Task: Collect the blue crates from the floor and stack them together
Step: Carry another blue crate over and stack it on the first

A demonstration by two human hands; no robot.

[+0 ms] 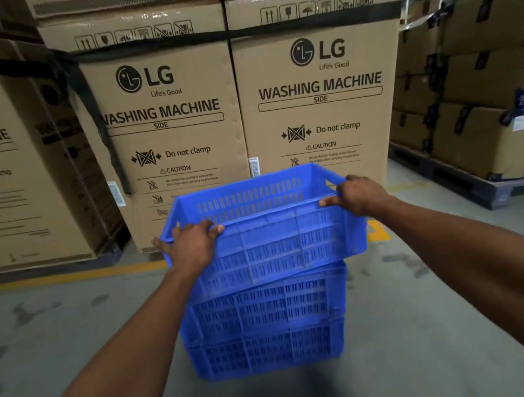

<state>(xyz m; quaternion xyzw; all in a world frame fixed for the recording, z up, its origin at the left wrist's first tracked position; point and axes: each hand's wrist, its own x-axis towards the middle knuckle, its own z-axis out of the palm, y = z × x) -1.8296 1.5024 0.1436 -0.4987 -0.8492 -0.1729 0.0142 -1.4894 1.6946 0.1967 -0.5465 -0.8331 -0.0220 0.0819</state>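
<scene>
Both hands grip the top blue crate (pixel 268 230) at its near rim. The left hand (pixel 190 244) is closed over the rim at the near-left corner, fingers curled over the edge. The right hand (pixel 358 197) is closed over the rim at the near-right corner, thumb lying along the near edge. The top blue crate is tilted, its right side higher than its left, and sits skewed on the stack rather than square with it; whether it is seated fully into the crate beneath cannot be told. Below it are two more blue crates, the middle crate (pixel 265 308) nested onto the bottom crate (pixel 267 352), which stands on the grey concrete floor (pixel 72 340). Behind the stack stand tall cardboard washing machine boxes (pixel 319 90), bound with a black strap (pixel 167 42). A yellow floor line (pixel 64 277) runs along their base. At right, smaller cardboard cartons (pixel 492 134) rest on a pallet (pixel 471 180).
</scene>
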